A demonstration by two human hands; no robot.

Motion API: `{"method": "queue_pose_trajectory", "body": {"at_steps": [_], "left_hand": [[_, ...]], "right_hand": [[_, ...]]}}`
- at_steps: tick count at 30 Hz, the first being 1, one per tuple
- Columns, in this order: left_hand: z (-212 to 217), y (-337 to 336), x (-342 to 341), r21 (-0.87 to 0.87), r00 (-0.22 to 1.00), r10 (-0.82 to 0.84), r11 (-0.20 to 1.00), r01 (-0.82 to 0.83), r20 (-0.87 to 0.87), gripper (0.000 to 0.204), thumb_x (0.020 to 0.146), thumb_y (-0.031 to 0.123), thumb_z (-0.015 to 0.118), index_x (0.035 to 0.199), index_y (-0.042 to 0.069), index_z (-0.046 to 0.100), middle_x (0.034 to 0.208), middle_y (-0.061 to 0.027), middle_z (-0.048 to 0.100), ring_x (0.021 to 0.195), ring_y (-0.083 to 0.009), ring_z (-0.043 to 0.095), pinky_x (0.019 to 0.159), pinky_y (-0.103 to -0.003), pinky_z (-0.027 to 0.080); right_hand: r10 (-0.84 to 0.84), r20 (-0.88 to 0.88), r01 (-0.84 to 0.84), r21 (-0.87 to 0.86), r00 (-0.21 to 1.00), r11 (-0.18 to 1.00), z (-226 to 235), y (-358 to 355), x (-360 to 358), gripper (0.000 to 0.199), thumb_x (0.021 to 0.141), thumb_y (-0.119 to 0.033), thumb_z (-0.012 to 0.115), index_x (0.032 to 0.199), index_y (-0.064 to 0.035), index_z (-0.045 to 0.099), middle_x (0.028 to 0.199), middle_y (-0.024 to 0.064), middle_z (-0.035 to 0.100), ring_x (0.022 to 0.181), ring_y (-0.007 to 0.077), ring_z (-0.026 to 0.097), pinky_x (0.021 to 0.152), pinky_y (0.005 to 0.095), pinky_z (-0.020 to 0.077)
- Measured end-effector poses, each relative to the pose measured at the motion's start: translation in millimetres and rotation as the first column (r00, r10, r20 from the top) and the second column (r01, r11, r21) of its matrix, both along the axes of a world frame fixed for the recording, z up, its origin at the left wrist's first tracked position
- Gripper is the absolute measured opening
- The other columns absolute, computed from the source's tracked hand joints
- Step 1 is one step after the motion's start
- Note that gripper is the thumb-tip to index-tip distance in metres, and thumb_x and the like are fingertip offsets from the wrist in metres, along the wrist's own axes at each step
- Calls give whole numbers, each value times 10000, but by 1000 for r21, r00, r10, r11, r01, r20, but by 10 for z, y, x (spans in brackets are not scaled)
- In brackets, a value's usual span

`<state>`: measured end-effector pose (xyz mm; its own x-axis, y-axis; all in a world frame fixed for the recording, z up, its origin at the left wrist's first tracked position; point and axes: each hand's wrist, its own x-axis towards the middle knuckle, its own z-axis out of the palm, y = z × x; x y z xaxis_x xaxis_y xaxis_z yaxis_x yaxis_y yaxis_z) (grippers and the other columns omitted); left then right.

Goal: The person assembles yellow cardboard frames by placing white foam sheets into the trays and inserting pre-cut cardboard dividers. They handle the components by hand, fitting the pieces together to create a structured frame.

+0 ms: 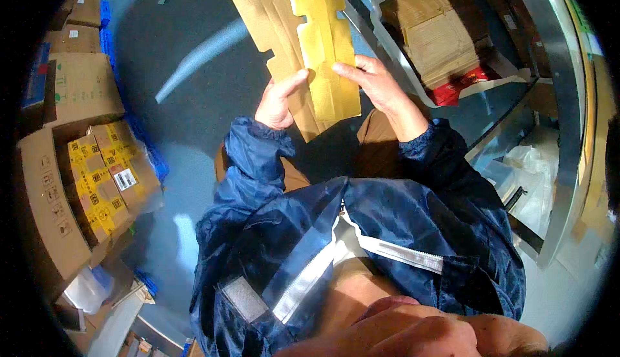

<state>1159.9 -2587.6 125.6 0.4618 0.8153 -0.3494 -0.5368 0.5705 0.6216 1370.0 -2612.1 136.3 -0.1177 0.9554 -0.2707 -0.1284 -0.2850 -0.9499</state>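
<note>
Two long die-cut cardboard strips with notched edges are held up over my lap, overlapping at their near ends. My left hand (279,102) is closed around the edge of the brown cardboard strip (274,18), its thumb lying on top. My right hand (381,85) pinches the yellow cardboard strip (329,53) at its right side, thumb on the face and fingers mostly hidden beneath. The yellow strip lies partly over the brown one, and both slant away toward the top edge of the view. Whether they are joined cannot be seen.
At the left stands an open carton (48,192) holding a brown box with yellow tape (106,179); more cartons (84,89) line that side. On the right, a white-edged container holds stacked flat cardboard (442,40), beside a metal rack frame (578,98) and clear plastic bags (533,169).
</note>
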Motion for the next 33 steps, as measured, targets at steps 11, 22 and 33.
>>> {"method": "queue_pose_trajectory", "body": {"at_steps": [11, 22, 33], "left_hand": [[-73, -61, 51, -68, 999, -18, 998, 16, -33, 443, 930, 132, 606, 1335, -25, 522, 1269, -143, 624, 1128, -269, 622, 986, -416, 499], [-368, 87, 74, -41, 994, 37, 999, -33, 100, 527, 987, 208, 489, 1477, 102, 326, 1450, -199, 464, 1186, -341, 546, 1056, -498, 452], [-318, 117, -7, -72, 998, -22, 997, 18, -61, 516, 974, 231, 509, 1452, 93, 374, 1383, -170, 548, 1077, -294, 599, 958, -436, 503]], "right_hand": [[-67, -141, 72, 32, 988, 997, -65, -76, 45, 343, 915, -115, 691, 1224, 1, 599, 1108, 58, 680, 997, 134, 644, 879, 303, 522], [-883, 259, 840, 293, 390, 457, -532, -112, 2401, 288, 912, -115, 651, 1170, 4, 607, 1045, 121, 681, 964, 236, 657, 851, 386, 521], [-60, 994, 572, 103, -93, 814, -1235, -52, 2554, 503, 841, -266, 658, 1243, 9, 532, 1392, 239, 482, 1272, 406, 470, 1016, 474, 436]]}}
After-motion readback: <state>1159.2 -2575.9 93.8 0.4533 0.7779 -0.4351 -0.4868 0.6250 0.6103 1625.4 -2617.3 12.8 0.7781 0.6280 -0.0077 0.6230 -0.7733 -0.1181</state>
